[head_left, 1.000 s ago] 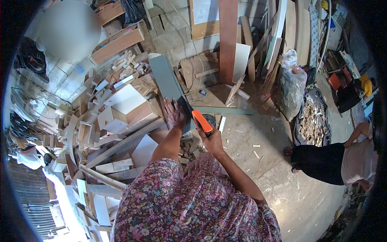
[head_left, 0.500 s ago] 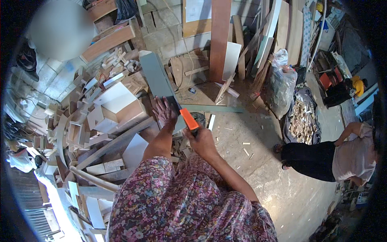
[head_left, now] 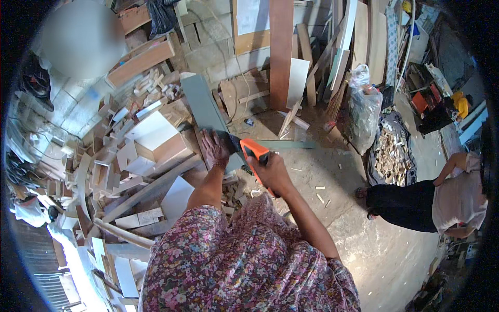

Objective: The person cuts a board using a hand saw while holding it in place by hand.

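Observation:
A long grey-green board (head_left: 202, 99) points away from me toward the wall. Flat on its near part lies my left hand (head_left: 214, 148), fingers spread and pressing down. My right hand (head_left: 273, 174) is wrapped round the orange and black handle of a hand saw (head_left: 253, 148). The saw's dark blade (head_left: 229, 140) reaches left across the board, just beside my left fingers. How deep its teeth sit in the wood cannot be made out.
Wood offcuts and white box pieces (head_left: 153, 130) crowd the left. A narrow green strip (head_left: 288, 144) lies on the floor ahead. Upright planks (head_left: 280, 57) lean on the wall. At right are a clear plastic bag (head_left: 364, 114), a sack of wood scraps (head_left: 392, 156) and a standing person (head_left: 405, 203).
My right hand has drawn the saw back toward me and to the right, showing more of its handle. My left hand stays on the board.

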`<state>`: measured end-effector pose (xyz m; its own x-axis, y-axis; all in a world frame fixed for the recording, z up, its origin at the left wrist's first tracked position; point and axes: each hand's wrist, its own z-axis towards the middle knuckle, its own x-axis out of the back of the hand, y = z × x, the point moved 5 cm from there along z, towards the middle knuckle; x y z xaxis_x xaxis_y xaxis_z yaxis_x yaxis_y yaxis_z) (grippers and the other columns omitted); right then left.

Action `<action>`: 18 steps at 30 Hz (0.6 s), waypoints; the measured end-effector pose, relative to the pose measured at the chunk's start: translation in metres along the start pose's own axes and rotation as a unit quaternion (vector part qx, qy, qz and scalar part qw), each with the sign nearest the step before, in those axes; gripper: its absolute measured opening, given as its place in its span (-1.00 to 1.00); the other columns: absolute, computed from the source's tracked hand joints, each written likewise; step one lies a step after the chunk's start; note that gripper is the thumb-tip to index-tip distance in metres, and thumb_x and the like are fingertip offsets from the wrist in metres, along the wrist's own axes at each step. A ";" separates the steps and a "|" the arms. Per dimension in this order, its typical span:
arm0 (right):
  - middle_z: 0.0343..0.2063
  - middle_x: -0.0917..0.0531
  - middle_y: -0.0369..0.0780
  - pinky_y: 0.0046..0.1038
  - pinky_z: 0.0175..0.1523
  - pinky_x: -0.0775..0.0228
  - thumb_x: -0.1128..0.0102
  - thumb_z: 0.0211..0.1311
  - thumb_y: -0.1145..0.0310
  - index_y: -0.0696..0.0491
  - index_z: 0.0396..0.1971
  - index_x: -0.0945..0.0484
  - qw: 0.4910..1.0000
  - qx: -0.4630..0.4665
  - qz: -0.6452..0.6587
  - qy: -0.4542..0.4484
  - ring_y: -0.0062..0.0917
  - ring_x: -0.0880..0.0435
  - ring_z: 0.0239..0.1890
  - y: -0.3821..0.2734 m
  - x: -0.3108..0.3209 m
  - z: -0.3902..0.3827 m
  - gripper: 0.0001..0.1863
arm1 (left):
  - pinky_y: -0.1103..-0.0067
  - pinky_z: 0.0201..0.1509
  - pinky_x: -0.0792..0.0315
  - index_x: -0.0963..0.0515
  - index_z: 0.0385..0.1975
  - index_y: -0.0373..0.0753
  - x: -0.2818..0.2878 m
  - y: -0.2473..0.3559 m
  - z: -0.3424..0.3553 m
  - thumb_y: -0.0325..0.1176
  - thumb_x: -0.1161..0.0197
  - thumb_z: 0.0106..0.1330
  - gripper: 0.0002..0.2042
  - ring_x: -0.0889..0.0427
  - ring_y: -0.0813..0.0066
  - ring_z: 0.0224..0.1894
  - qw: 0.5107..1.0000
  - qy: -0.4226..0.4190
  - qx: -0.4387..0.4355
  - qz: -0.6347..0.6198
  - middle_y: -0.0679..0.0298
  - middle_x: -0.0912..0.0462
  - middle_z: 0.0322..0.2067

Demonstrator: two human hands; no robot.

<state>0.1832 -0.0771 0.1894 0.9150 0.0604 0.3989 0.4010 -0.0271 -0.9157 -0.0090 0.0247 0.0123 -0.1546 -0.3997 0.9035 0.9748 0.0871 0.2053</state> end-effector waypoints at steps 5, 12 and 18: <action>-0.57 -0.54 0.07 -0.31 -0.37 -0.37 -0.19 0.04 0.22 0.19 -0.26 -0.47 0.999 0.026 0.015 0.030 -0.07 -0.57 -0.44 0.024 -0.008 -0.047 -0.63 | 0.26 0.33 0.21 -0.02 0.22 -0.28 0.018 0.001 0.000 -0.15 0.12 0.27 -0.44 0.28 -0.10 0.30 0.994 -0.029 0.061 -0.086 -0.23 0.27 0.23; -0.62 -0.54 0.04 -0.25 -0.42 -0.36 -0.16 0.06 0.20 0.18 -0.24 -0.42 0.995 0.079 0.013 0.061 -0.06 -0.56 -0.50 0.024 -0.026 -0.034 -0.62 | 0.23 0.32 0.22 0.02 0.23 -0.28 0.007 -0.004 -0.001 -0.15 0.13 0.28 -0.43 0.30 -0.11 0.30 0.998 0.045 -0.010 -0.042 -0.21 0.31 0.24; -0.62 -0.53 0.07 -0.30 -0.44 -0.36 -0.18 0.05 0.20 0.21 -0.27 -0.47 0.997 0.024 -0.049 0.050 -0.09 -0.57 -0.49 0.008 -0.036 -0.005 -0.63 | 0.24 0.32 0.20 0.06 0.24 -0.25 0.005 -0.001 -0.001 -0.17 0.13 0.28 -0.43 0.29 -0.08 0.31 0.998 -0.032 0.047 0.021 -0.18 0.29 0.25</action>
<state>0.1541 -0.0849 0.1681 0.8719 -0.0393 0.4882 0.4892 0.0216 -0.8719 -0.0108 0.0219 0.0163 -0.1261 -0.3348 0.9338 0.9618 0.1891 0.1977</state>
